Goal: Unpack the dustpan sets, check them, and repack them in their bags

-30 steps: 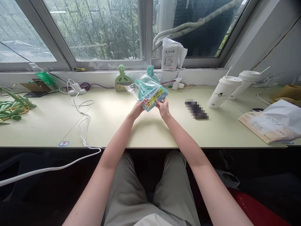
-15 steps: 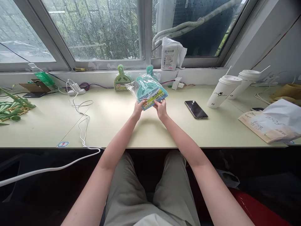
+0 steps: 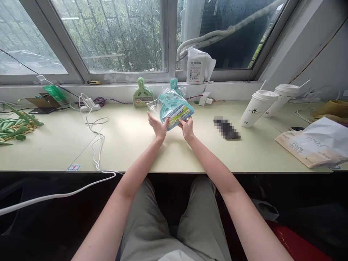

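Observation:
A teal dustpan-and-brush set (image 3: 174,108) in clear plastic wrap, with a yellow and blue label, is held tilted above the desk. My right hand (image 3: 187,127) grips its lower right edge, thumb over the label. At the lower left corner, my left hand (image 3: 158,127) has its fingers stretched out to the left, near the loose plastic; its thumb side touches the set. Behind, against the wall under the window, stand a green wrapped dustpan set (image 3: 141,95) and another teal wrapped dustpan set (image 3: 174,85), partly hidden.
A blurred-out dark phone (image 3: 227,128), white lidded cups (image 3: 258,108) and a paper bag (image 3: 312,145) lie to the right. White cables (image 3: 99,139) cross the desk (image 3: 130,156) on the left, beside a heap of green pieces (image 3: 19,127). A white package (image 3: 196,69) stands on the sill.
My left hand has loosened from the set's lower left corner, its fingers now spread leftward. The right hand keeps its grip, and the set stays in nearly the same place.

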A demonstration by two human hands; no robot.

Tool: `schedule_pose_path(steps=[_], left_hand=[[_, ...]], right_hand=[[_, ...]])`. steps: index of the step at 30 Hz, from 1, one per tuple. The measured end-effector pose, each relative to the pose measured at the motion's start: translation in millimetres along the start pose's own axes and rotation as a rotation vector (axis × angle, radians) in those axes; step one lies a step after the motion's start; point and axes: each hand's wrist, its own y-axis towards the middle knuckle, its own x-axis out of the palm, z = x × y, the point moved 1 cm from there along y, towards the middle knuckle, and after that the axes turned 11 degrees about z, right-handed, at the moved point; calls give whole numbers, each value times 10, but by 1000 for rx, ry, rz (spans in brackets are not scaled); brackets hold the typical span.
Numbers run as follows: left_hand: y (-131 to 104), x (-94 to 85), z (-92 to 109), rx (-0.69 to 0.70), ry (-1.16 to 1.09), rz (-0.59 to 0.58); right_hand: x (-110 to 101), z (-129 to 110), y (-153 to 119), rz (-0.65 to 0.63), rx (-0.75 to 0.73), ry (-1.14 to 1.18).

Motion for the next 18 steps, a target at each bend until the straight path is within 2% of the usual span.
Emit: schedule_pose_path(steps=[2,3,5,8,14,18], left_hand=[[5,-94,80,169,207,54],[12,-125,106,234,269,38],[26,-153,127,334,322,-71],[30,-155,113,390,307,-140],[-45,-124,138,428,232,-182],[-52,-130,157,469,289,-173]], right_hand=[[9,14,-6,-4,12,3],[13,23,-6,-8,14,3],[18,45,0,-13,9,1],[15,78,21,-12,1,23],[11,77,33,16,1,107],[31,30,-7,9,0,79]])
